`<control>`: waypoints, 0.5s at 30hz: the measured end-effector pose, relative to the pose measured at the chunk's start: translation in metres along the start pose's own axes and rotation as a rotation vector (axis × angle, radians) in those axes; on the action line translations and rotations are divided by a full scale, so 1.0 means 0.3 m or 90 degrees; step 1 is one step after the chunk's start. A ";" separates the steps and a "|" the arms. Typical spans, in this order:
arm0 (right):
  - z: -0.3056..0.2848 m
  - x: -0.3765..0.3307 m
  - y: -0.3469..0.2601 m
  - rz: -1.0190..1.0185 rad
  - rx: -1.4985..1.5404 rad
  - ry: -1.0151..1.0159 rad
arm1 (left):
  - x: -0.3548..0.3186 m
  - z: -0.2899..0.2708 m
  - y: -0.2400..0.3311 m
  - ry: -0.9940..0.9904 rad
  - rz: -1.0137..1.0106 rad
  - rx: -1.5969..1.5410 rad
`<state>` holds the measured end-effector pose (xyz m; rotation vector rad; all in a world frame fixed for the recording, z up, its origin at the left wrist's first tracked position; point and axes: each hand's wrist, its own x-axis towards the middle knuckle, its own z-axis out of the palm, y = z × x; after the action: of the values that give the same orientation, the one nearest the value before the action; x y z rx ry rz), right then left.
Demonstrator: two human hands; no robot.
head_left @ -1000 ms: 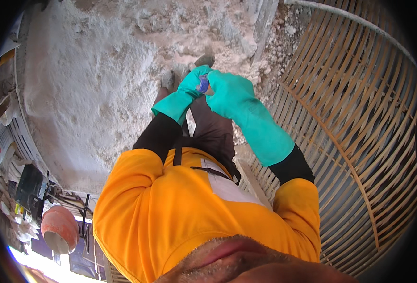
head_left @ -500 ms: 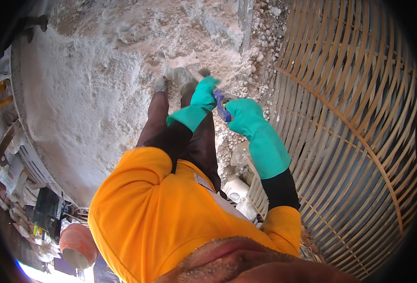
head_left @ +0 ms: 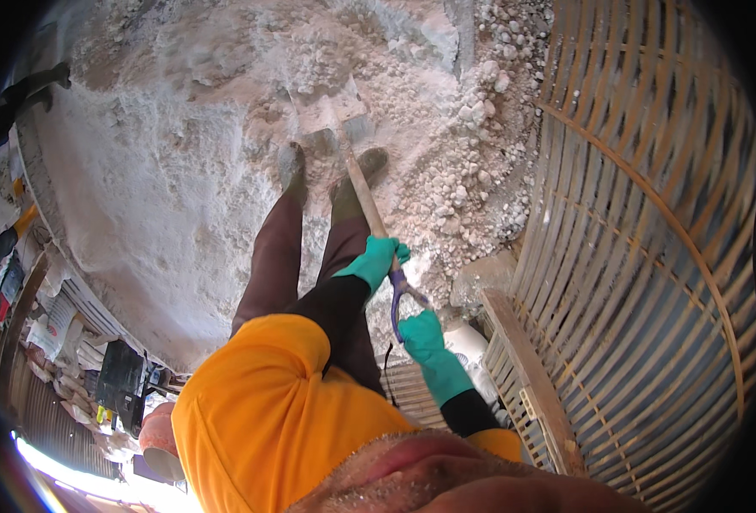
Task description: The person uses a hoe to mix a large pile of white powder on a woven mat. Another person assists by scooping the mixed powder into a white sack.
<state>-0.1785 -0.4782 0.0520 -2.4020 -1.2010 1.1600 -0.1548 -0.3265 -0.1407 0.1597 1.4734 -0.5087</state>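
Note:
A shovel (head_left: 360,184) with a wooden shaft and a purple D-shaped handle slants from my hands to the ground. My left hand (head_left: 376,261), in a green rubber glove, is closed round the shaft just ahead of the handle. The handle's crossbar is in my right hand (head_left: 422,333), gloved in green too, with its fingers partly hidden. Just beyond my boots, the metal blade (head_left: 358,128) lies in the pale powder (head_left: 233,128); powder covers much of it, so its outline is only partly visible.
My dusty boots (head_left: 292,167) stand in the powder. Coarser lumps (head_left: 476,111) lie to the right, beside a curved slatted wooden frame (head_left: 634,222). A wooden plank (head_left: 532,376) is near my right arm. An orange rounded vessel (head_left: 159,440) and clutter are at lower left.
Both hands have drawn back toward my body with the shovel's handle, and more of the shaft shows. The blade stays near my feet. The view has shifted slightly.

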 end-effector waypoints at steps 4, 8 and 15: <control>0.127 0.050 0.135 -0.025 0.056 -0.019 | 0.209 -0.004 -0.072 0.104 0.037 0.035; 0.118 0.059 0.184 -0.059 0.050 -0.081 | 0.212 -0.027 0.005 -0.022 -0.056 -0.013; -0.646 0.251 0.144 -0.052 -0.120 -0.135 | 0.134 0.268 0.325 -0.265 0.071 -0.346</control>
<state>0.0153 -0.4210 0.1178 -2.3814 -1.5203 1.3590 -0.0404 -0.2820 -0.1907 -0.2779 1.1371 -0.0312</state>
